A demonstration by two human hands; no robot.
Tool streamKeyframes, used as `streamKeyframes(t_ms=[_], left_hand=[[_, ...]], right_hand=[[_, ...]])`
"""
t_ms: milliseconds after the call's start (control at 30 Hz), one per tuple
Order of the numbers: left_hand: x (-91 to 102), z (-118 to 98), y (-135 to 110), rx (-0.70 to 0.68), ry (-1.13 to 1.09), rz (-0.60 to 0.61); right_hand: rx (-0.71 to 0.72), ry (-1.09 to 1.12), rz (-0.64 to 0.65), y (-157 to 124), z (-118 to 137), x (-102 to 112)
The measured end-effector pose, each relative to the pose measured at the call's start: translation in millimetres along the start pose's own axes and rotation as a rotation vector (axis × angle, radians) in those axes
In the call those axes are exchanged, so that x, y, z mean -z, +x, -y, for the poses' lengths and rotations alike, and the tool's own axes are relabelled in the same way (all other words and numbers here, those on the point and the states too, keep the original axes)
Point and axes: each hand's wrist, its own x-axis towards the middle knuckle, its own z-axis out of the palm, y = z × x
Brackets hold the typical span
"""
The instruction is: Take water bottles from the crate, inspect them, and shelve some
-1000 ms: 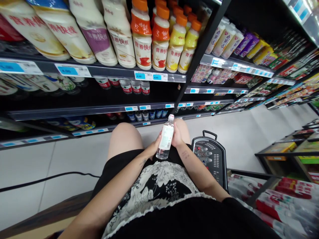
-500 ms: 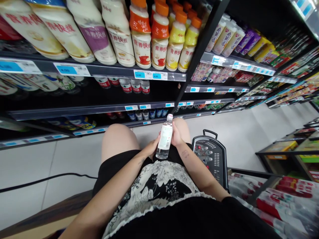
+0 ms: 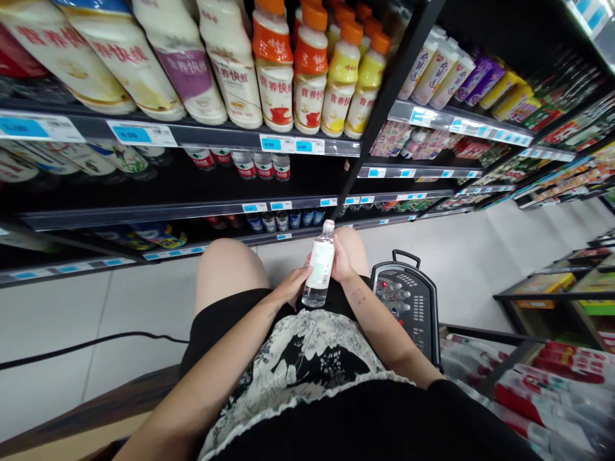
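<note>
A clear water bottle point(image 3: 321, 264) with a white label and a white cap is held upright over my lap. My left hand point(image 3: 290, 286) is wrapped round its lower left side. My right hand point(image 3: 342, 260) grips its right side near the label. Both knees are bent in front of me, and I face a store shelf.
A black shopping basket point(image 3: 407, 301) with several bottles inside stands on the floor at my right. Dark shelves point(image 3: 192, 136) of drink bottles with blue price tags fill the view ahead. A black cable point(image 3: 91, 344) runs over the white floor at the left. More racks stand at the right.
The bottle and both hands have stayed over my lap. My left hand's fingers have shifted slightly lower on the bottle.
</note>
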Motion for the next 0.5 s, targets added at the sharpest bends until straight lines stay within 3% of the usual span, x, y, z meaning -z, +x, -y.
streamKeyframes(t_ms=[500], left_hand=[[-3.5,-8.4,-0.6,0.042,-0.070,-0.022]], right_hand=[[0.006,-0.001,-0.007,-1.2,1.0,-0.4]])
